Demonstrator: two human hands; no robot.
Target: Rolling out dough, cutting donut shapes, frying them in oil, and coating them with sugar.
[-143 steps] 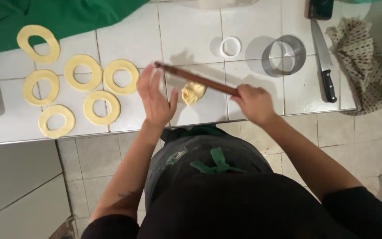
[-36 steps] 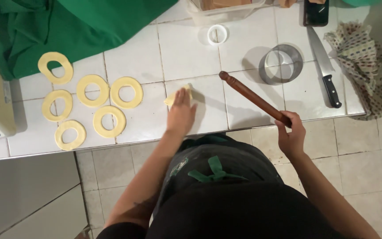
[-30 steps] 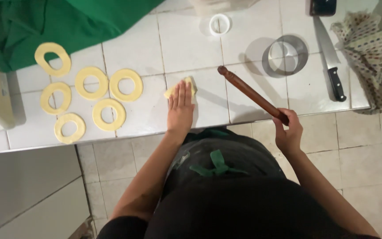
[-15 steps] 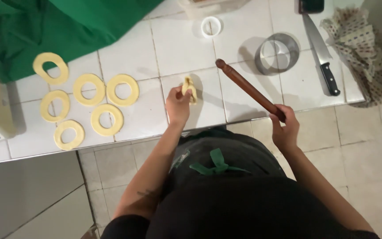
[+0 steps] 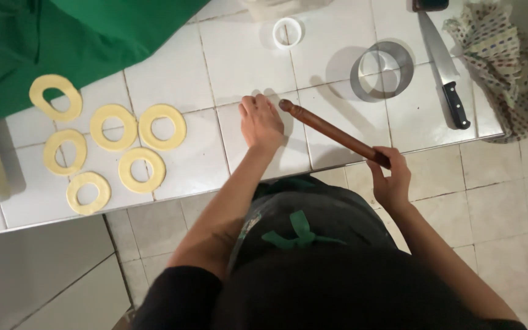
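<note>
On the white tiled counter (image 5: 239, 55), your left hand (image 5: 261, 122) lies flat, palm down with fingers together, hiding whatever is beneath it. Your right hand (image 5: 389, 177) is closed around the near end of the long brown wooden rolling pin (image 5: 331, 131), which slants across the counter edge, its far tip just beside your left hand's fingers.

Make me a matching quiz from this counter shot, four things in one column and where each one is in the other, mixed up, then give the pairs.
Things:
1. rolling pin
2. dough rings
3. knife
4. left hand

Places:
A. flat on the white tiled counter, palm down
B. between the metal ring cutter and the patterned cloth
C. one end gripped in the right hand
D. grouped near the green cloth

Pairs: 1-C, 2-D, 3-B, 4-A
</note>
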